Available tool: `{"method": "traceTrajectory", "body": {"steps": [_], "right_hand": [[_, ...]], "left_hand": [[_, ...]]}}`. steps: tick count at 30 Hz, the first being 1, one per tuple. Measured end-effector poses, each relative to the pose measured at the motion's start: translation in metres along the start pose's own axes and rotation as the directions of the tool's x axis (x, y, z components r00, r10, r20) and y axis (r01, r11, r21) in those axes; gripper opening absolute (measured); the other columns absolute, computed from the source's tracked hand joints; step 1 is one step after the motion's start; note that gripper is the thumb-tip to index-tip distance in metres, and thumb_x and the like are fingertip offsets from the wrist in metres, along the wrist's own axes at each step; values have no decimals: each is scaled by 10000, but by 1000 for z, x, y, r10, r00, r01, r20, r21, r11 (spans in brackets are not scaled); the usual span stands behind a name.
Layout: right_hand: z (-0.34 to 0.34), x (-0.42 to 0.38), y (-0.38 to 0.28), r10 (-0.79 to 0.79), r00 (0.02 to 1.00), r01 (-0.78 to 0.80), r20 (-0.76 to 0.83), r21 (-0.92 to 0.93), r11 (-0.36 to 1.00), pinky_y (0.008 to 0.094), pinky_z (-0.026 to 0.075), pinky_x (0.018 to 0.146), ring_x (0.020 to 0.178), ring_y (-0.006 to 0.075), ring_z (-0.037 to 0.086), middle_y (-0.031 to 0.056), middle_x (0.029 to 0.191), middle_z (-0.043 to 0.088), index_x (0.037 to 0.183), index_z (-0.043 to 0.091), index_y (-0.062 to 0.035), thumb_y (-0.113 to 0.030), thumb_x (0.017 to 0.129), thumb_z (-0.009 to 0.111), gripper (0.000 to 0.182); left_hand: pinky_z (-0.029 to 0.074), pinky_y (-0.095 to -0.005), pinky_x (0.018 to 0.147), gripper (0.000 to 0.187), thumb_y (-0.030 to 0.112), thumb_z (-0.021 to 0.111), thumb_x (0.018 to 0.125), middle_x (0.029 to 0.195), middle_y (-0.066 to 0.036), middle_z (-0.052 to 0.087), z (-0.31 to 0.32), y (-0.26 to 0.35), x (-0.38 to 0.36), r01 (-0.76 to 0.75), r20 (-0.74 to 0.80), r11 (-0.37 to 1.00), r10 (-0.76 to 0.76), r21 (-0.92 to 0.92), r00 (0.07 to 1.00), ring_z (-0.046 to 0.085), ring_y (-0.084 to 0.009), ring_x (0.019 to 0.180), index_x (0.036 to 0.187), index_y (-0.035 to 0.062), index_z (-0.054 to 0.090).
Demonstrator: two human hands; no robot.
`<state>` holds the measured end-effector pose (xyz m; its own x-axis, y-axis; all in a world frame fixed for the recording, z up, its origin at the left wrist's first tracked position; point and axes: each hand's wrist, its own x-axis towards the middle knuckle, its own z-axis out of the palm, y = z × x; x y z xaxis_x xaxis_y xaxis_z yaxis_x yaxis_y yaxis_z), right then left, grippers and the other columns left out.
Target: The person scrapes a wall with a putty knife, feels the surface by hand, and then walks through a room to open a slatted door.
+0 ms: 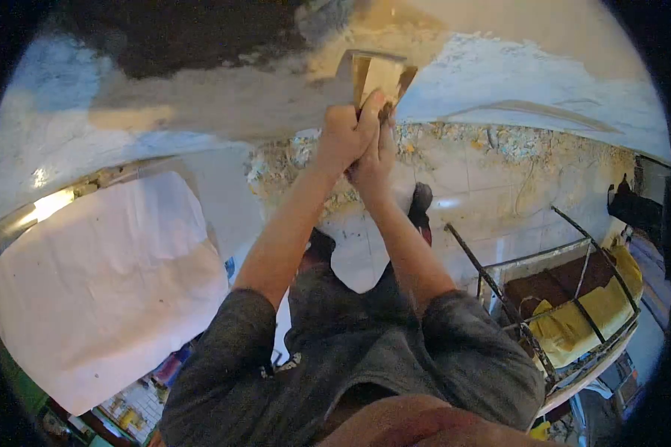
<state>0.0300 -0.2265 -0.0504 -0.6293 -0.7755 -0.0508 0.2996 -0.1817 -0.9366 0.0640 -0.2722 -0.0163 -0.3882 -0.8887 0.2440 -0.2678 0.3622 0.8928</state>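
Both hands meet on a wide-bladed scraper [382, 72], its broad edge up against the patchy wall [224, 97]. My left hand [341, 135] is closed round the handle, with a finger stretched toward the blade. Just below and to the right, my right hand [374, 158] is also closed on the handle, pressed close to the left. The handle is mostly hidden by the fingers. Around the blade the wall shows dark, grey, tan and bluish-white patches with ragged edges.
Flakes and crumbs of debris [514, 143] lie on the tiled floor [455, 179] along the wall's foot. A pale sheet [112, 268] covers something bulky at left. At right stands a metal frame [492, 287] with yellow cloth [585, 320] on it. A dark shoe [421, 197] shows below my hands.
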Motion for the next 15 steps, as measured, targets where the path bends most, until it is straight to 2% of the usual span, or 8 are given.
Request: {"method": "traceTrajectory", "body": {"steps": [2,4,5,8,9,10,12,15], "right_hand": [[-4,-2,1,-82,996,83,-39,13,996,315,458,813,918,220,576,165,1031,605,1200,471,76,-228,985,376,384],[-8,-13,5,-61,996,62,-60,19,998,308,462,791,894,209,579,162,1009,606,1193,473,74,-229,985,375,380],[-4,-7,8,-68,995,71,-67,44,997,302,466,770,871,197,581,159,987,607,1186,475,72,-230,986,374,377],[-2,-7,23,-202,976,202,-85,-14,979,292,470,739,819,181,578,140,925,607,1145,493,60,-228,988,374,349],[4,-1,6,-333,939,307,-86,-227,924,294,467,751,825,183,575,133,932,604,1137,497,51,-224,989,372,337],[2,3,9,-226,972,220,-63,-91,971,302,466,761,837,188,578,132,957,602,1159,485,47,-228,990,367,343],[-2,3,16,-116,992,117,-40,42,992,310,466,772,849,192,580,130,982,600,1182,473,43,-231,992,361,352],[-1,-3,25,-181,981,182,-69,16,983,324,469,771,860,219,592,152,1003,609,1194,461,45,-241,991,357,366]], "left_hand": [[493,-327,584,337,282,544,905,695,-146,667,5,-14,4,-98,-73,991,105,91,992,651,-220,622,808,-16,668],[491,-356,595,340,299,551,898,708,-182,657,-8,5,23,244,271,960,-201,-135,941,656,-262,631,803,-5,670],[485,-365,594,332,300,558,895,718,-196,654,-4,-10,20,235,239,970,-242,56,940,647,-265,628,818,-3,670],[485,-348,586,351,307,552,899,694,-192,650,1,-19,-6,17,74,1000,-17,9,997,651,-261,621,807,-11,669],[489,-312,591,425,354,555,912,665,-156,658,6,-4,1,31,-70,998,-27,48,997,645,-187,623,787,-40,656],[489,-312,591,425,354,555,912,665,-156,658,1,10,9,35,-66,998,-31,45,997,645,-187,623,787,-40,656],[483,-348,592,437,360,550,907,652,-191,636,-14,28,26,223,232,970,-196,-96,953,648,-223,629,788,-51,641],[484,-357,584,453,383,560,879,644,-237,607,-6,-1,4,104,139,994,-107,27,985,659,-303,631,786,-53,641]]}}
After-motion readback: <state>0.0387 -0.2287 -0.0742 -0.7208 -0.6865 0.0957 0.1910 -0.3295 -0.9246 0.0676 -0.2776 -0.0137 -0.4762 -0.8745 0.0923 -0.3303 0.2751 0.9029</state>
